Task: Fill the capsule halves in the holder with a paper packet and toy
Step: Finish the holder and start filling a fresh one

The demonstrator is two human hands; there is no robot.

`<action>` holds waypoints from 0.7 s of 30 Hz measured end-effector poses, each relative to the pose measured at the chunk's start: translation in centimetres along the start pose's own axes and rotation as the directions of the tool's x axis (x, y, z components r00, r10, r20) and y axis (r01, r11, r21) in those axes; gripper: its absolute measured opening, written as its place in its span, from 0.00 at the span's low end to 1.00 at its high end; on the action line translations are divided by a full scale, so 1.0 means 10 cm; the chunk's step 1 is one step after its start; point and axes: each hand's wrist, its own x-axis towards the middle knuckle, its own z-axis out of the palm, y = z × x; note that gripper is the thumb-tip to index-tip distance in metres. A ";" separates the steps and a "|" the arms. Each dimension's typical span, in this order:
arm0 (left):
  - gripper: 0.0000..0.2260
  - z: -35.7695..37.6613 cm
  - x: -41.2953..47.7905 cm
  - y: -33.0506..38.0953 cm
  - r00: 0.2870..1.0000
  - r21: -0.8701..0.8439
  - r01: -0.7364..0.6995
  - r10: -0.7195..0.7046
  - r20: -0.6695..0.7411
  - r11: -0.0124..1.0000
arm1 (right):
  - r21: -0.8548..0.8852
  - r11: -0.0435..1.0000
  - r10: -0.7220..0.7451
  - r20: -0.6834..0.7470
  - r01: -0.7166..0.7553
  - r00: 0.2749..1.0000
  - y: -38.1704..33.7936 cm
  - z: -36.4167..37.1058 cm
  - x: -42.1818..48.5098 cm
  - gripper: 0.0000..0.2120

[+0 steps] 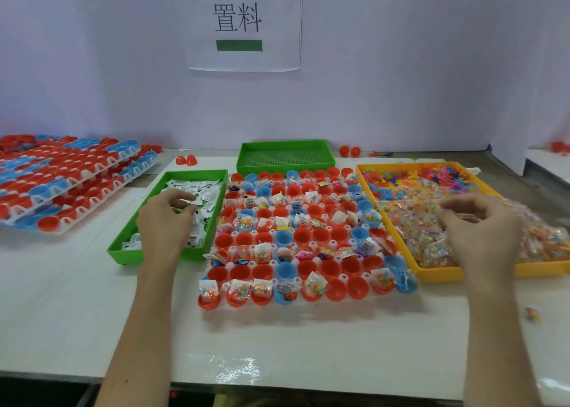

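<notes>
A white holder (311, 246) in the middle of the table carries rows of red and blue capsule halves; many hold clear bead packets or small toys, several stand bare. My left hand (166, 218) hovers over the green tray (123, 249) of white paper packets (203, 195), fingers curled and pinching packets. My right hand (481, 224) is over the yellow tray (438, 272), its curled fingers in the heap of clear bead packets (416, 224); whether it holds one is blurred.
Stacked holders of red and blue capsule halves (61, 184) lie at the left. A green mesh tray (285, 156) stands behind the holder. Coloured plastic toys (401, 178) fill the yellow tray's far end. Loose red halves (186, 160) and one stray packet (533, 313) lie on the table.
</notes>
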 end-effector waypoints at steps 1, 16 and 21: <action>0.06 0.00 -0.01 0.00 1.000 -0.023 -0.003 0.003 -0.013 1.000 | 0.004 1.000 0.011 -0.010 -0.011 1.000 0.00 0.00 0.00 0.08; 0.10 -0.05 -0.05 0.01 0.998 -0.117 -0.066 0.065 -0.010 0.991 | 0.060 0.997 -0.040 -0.013 0.040 0.999 0.06 0.03 0.03 0.11; 0.11 -0.08 -0.07 0.03 0.997 -0.118 -0.081 0.079 -0.028 0.990 | 0.105 0.993 -0.042 -0.072 0.049 0.997 0.04 0.01 0.03 0.10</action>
